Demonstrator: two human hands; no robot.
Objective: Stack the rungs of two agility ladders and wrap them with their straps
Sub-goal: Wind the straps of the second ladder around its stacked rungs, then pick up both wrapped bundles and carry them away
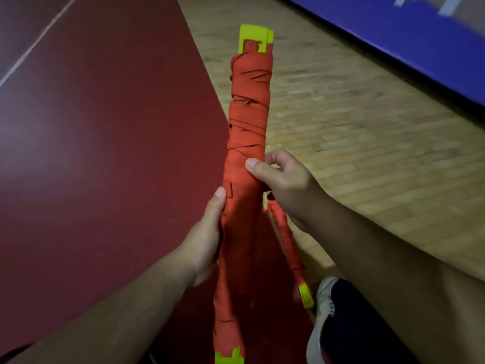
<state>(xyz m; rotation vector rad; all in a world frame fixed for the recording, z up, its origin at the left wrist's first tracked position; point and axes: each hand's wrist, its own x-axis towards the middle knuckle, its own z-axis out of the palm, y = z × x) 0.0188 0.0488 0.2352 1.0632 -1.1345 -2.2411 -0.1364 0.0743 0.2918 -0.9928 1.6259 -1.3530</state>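
Wrapped ladder bundle, held in the air before the person over the seam between two floor surfaces. Its long axis runs from the bottom edge of the view upward and away from the person, the far end leaning slightly right. Orange strap is wound in crossing turns along nearly the whole length; yellow-green rung ends show only at the far tip and the near tip. The left hand grasps the bundle's left side below the middle, thumb laid up along the front. The right hand grips the right edge near the middle, thumb pressed on the strap and fingers curled behind. A second wrapped bundle slants down and right from beneath the right hand, its yellow-green end just beside a pale shoe; its upper end is hidden, so what holds it cannot be told. A dark trouser leg adjoins the shoe. Left: dark red floor with a white line. Right: wooden floor, bordered by a blue panel.
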